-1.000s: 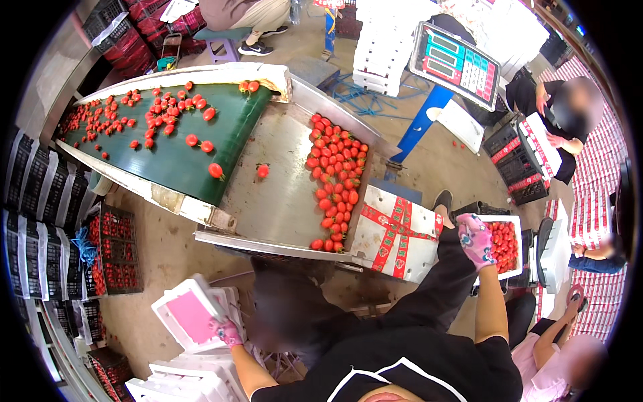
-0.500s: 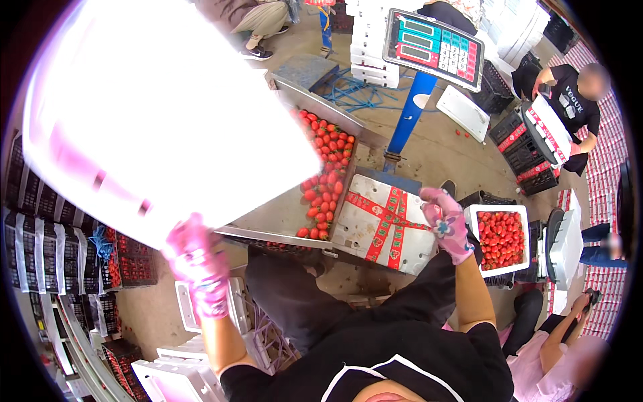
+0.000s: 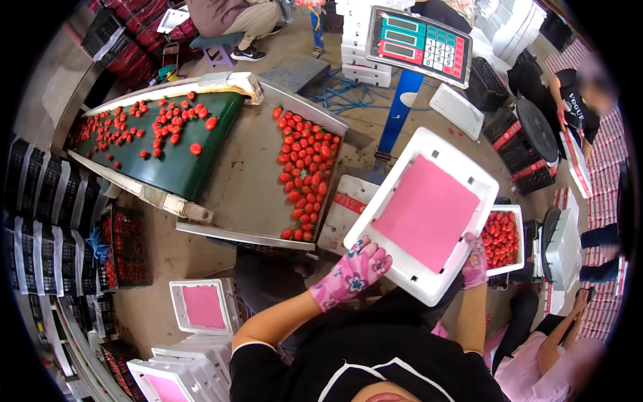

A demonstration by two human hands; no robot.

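White foam was the material of the open box which the person held before the body, tilted, with its inside facing up to the view. On its bottom lay a pink sheet. Both hands wore pink gloves with a flower pattern. Seen from the middle of the open box, the left hand was at eight o'clock. Its fingers were a little bent and touched the rim near the lower left corner, so that the open box lay just beyond them, toward two o'clock. Whether these fingers were closed on the rim, I could not tell. The right hand was between four and five o'clock and gripped the right edge; the open box lay to the ten o'clock side of its fingers, which were partly hidden.

Around the open box were other things. A filled box of red tomatoes stood between three and four o'clock, partly covered by it. At nine o'clock was a taped box, also partly covered. Toward ten o'clock, loose tomatoes lay in a metal trough, and farther that way was a green belt. A scale display stood at twelve o'clock.
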